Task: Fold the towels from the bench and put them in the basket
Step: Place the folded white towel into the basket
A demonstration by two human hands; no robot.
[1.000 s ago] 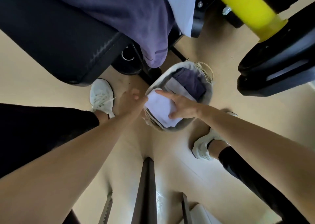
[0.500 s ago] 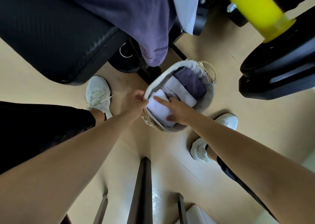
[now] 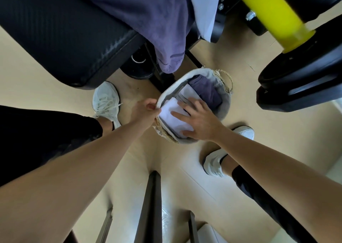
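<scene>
My left hand (image 3: 146,111) pinches the left rim of the basket (image 3: 227,104), with its fingers curled on the edge. My right hand (image 3: 199,120) lies flat on the white towel (image 3: 169,113) inside the basket. Its fingers are straight and spread wide, and it grips nothing. The basket sits on the floor (image 3: 277,141) between my left shoe (image 3: 106,102) and right shoe (image 3: 212,164). The bench (image 3: 64,29) edge is close on the far left. Black plates (image 3: 305,79) on a yellow bar (image 3: 268,11) are near on the right, with a strip of bare floor between them and the basket. The white towel is a folded block along the left wall. Its long side runs from far left down toward me. Beside it a pale towel (image 3: 185,92) and a purple towel (image 3: 207,91) line up the same way. A bench towel (image 3: 157,20) hangs off the bench just above the basket.
</scene>
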